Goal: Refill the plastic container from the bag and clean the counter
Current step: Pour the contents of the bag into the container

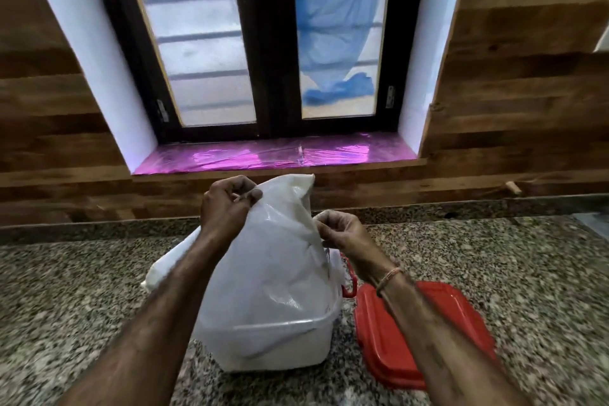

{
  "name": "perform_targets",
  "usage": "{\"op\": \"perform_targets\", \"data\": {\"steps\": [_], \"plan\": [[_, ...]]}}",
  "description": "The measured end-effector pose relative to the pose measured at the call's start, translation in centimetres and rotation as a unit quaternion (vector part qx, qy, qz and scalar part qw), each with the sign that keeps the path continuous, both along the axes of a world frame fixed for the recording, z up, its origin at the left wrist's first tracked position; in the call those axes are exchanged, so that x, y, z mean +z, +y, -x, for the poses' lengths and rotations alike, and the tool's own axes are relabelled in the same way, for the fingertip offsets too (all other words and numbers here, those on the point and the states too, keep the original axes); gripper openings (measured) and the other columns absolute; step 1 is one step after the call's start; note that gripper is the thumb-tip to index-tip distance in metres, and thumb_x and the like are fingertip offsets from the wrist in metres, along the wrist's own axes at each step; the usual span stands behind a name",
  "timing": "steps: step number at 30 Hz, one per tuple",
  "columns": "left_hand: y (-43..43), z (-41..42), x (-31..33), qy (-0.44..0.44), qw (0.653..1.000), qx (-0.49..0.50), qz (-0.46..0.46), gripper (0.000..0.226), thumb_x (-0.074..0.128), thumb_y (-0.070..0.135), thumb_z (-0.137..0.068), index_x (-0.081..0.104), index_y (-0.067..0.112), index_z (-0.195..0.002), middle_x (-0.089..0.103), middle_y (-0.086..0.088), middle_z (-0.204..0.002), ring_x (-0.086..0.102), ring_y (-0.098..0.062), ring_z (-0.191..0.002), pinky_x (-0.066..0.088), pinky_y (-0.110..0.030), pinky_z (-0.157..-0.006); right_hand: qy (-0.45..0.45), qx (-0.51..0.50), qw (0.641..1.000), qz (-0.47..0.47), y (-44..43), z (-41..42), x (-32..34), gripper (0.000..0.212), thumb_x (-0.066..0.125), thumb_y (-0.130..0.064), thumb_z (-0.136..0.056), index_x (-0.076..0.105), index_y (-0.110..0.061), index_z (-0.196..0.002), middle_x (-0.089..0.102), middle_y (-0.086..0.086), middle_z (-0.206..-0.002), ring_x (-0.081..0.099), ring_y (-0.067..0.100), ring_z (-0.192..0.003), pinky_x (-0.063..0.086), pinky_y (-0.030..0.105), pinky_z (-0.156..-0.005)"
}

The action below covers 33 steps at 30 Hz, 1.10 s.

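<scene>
A white translucent plastic bag stands over a clear plastic container on the speckled granite counter. The bag drapes down over the container's rim and hides its inside. My left hand pinches the bag's upper left edge. My right hand pinches the bag's right edge, a little lower. A red clip of the container sticks out at its right side. The red lid lies flat on the counter just right of the container, partly under my right forearm.
A wood-panelled wall rises behind the counter. Above it is a window with a pink film-covered sill. A small wooden peg juts from the wall at the right. Bare granite spreads to the left and the far right.
</scene>
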<state>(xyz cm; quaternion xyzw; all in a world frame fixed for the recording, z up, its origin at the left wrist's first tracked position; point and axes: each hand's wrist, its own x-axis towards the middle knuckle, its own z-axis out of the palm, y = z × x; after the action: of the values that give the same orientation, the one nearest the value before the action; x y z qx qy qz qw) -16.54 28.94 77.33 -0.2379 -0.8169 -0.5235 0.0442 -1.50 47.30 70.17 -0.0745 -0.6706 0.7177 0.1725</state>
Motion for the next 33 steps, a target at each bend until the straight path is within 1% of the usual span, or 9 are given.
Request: {"op": "perform_targets", "data": {"steps": [4, 9, 11, 16, 18, 21, 24, 28, 33], "plan": [[-0.2, 0.1, -0.1, -0.002, 1.0, -0.028, -0.002, 0.013, 0.08, 0.02, -0.084, 0.074, 0.021, -0.073, 0.07, 0.003, -0.071, 0.056, -0.015, -0.067, 0.048, -0.032, -0.066, 0.044, 0.01, 0.995, 0.084, -1.0, 0.6, 1.1, 0.043, 0.067, -0.036, -0.087, 0.068, -0.012, -0.122, 0.075, 0.002, -0.106, 0.069, 0.015, -0.096, 0.057, 0.033, -0.081], [-0.5, -0.3, -0.3, 0.035, 0.997, -0.053, 0.035, 0.013, 0.08, 0.019, -0.084, 0.074, 0.022, -0.073, 0.067, 0.005, -0.067, 0.052, -0.012, -0.064, 0.044, -0.03, -0.065, 0.08, -0.045, 0.995, 0.027, -0.6, 2.4, 3.1, 0.007, 0.076, -0.01, -0.089, 0.073, -0.008, -0.095, 0.071, 0.008, -0.091, 0.064, 0.017, -0.083, 0.054, 0.031, -0.073], [-0.8, 0.0, -0.1, 0.046, 0.996, -0.055, 0.051, 0.014, 0.08, 0.02, -0.084, 0.074, 0.024, -0.072, 0.065, 0.007, -0.065, 0.048, -0.009, -0.061, 0.041, -0.027, -0.062, 0.093, -0.084, 0.991, -0.047, 0.0, 3.0, 3.8, 0.009, 0.077, -0.006, -0.088, 0.073, -0.012, -0.083, 0.069, -0.001, -0.079, 0.06, 0.009, -0.074, 0.051, 0.024, -0.065], [-0.4, -1.1, 0.6, 0.119, 0.989, -0.023, 0.09, 0.004, 0.077, 0.035, -0.087, 0.075, 0.036, -0.084, 0.069, 0.016, -0.077, 0.059, -0.005, -0.073, 0.044, -0.024, -0.063, 0.061, -0.162, 0.947, -0.27, 0.5, 4.6, 4.1, 0.004, 0.072, -0.018, -0.088, 0.074, -0.021, -0.088, 0.073, -0.008, -0.083, 0.064, 0.008, -0.079, 0.06, 0.039, -0.071], [0.9, -2.2, 1.4, 0.162, 0.982, -0.049, 0.083, 0.019, 0.075, 0.05, -0.086, 0.074, 0.036, -0.1, 0.069, 0.019, -0.094, 0.062, -0.002, -0.084, 0.045, -0.021, -0.065, 0.065, -0.134, 0.95, -0.273, -0.1, 4.6, 4.7, 0.012, 0.073, -0.016, -0.091, 0.071, -0.024, -0.082, 0.07, -0.01, -0.078, 0.06, 0.002, -0.076, 0.056, 0.031, -0.067], [3.1, -3.2, 2.9, 0.172, 0.979, -0.063, 0.092, 0.027, 0.076, 0.058, -0.082, 0.076, 0.035, -0.097, 0.07, 0.019, -0.089, 0.063, 0.0, -0.083, 0.042, -0.019, -0.064, 0.09, -0.111, 0.961, -0.239, -0.5, 4.1, 5.2, 0.017, 0.072, -0.026, -0.095, 0.066, -0.017, -0.081, 0.067, -0.006, -0.077, 0.058, -0.001, -0.072, 0.048, 0.018, -0.063], [4.3, -3.2, 3.1, 0.147, 0.984, -0.057, 0.081, 0.02, 0.077, 0.049, -0.082, 0.078, 0.029, -0.086, 0.071, 0.015, -0.078, 0.062, 0.003, -0.074, 0.04, -0.019, -0.061, 0.073, -0.085, 0.974, -0.197, 0.1, 3.4, 4.7, 0.026, 0.075, -0.033, -0.091, 0.066, -0.01, -0.096, 0.072, 0.013, -0.093, 0.065, 0.015, -0.082, 0.056, 0.038, -0.072], [4.5, -2.2, 2.4, 0.088, 0.993, -0.069, 0.022, 0.018, 0.079, 0.042, -0.082, 0.074, 0.025, -0.078, 0.068, 0.011, -0.07, 0.062, -0.005, -0.069, 0.043, -0.025, -0.064, 0.02, -0.012, 0.993, -0.112, 1.1, 1.7, 2.2, 0.033, 0.081, -0.019, -0.086, 0.067, 0.001, -0.108, 0.072, 0.023, -0.105, 0.069, 0.025, -0.091, 0.057, 0.052, -0.09], [4.6, -2.0, 1.8, 0.05, 0.996, -0.064, -0.04, 0.013, 0.08, 0.028, -0.083, 0.073, 0.022, -0.074, 0.063, 0.012, -0.065, 0.052, -0.003, -0.063, 0.043, -0.026, -0.065, -0.008, -0.063, 0.991, -0.117, 0.0, 1.0, -0.4, 0.021, 0.082, -0.016, -0.083, 0.07, -0.002, -0.091, 0.072, 0.003, -0.085, 0.064, 0.011, -0.08, 0.055, 0.038, -0.075]]}}
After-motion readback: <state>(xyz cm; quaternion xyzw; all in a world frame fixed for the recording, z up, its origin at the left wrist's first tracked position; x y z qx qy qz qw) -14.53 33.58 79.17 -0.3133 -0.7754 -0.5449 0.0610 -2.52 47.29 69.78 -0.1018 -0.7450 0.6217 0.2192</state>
